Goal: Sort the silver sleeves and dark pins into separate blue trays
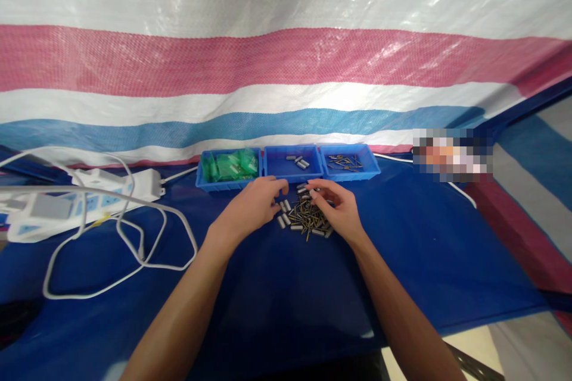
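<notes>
A heap of small screws and short silver cylinders (305, 217) lies on the blue table cover (277, 292), just in front of three blue bins. My left hand (251, 205) rests at the heap's left edge, fingers curled in a pinch toward the parts. My right hand (337, 207) hovers over the heap's right side, fingers bent and pinched near a silver cylinder. What either pinch holds is too small to make out. The left bin (229, 168) holds green pieces, the middle bin (292, 162) a few silver cylinders, the right bin (347, 162) several dark screws.
White power strips (75, 199) with looping white cables (134, 250) lie at the left of the table. A striped red, white and blue tarp (286, 59) hangs behind the bins. A thin white cable (460, 190) runs at the right. The table's front right edge is near my right forearm.
</notes>
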A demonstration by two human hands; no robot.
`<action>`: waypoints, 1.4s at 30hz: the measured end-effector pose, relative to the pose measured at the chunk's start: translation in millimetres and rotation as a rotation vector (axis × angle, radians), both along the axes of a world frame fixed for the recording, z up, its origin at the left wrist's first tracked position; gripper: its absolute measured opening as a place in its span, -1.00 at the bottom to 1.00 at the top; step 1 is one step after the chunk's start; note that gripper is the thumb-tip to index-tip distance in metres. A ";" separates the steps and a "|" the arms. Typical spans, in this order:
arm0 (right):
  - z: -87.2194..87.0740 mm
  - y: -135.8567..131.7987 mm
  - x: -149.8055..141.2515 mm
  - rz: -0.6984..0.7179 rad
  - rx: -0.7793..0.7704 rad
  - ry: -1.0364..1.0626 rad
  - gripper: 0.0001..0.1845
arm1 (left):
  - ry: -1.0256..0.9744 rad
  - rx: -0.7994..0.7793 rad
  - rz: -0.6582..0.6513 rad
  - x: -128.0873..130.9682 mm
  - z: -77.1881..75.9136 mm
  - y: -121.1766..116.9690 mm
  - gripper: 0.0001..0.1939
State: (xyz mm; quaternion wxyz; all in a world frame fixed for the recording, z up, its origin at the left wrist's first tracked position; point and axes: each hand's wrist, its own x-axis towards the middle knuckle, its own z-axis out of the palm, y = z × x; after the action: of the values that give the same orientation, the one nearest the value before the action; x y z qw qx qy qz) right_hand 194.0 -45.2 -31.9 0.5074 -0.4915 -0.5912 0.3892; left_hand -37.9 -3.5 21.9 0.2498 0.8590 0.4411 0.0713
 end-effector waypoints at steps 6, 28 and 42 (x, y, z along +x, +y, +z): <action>0.7 -0.4 0.0 0.018 -0.001 0.000 -0.72 | 0.267 -0.113 0.049 -20.5 0.3 -10.2 -0.52; 0.0 -3.7 -1.4 0.006 0.045 -0.092 -0.76 | 0.039 -0.069 -0.040 -16.2 0.5 4.4 -0.77; 2.0 -4.7 -0.7 0.091 0.023 -0.006 -0.69 | -0.523 -0.025 -0.010 19.5 11.9 -1.7 -0.82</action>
State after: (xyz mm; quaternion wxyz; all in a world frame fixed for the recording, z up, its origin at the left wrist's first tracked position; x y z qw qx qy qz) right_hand 193.4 -49.9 -29.9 0.4931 -0.4595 -0.6187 0.4037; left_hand -18.5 -5.2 33.8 0.3664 0.8105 0.3581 0.2839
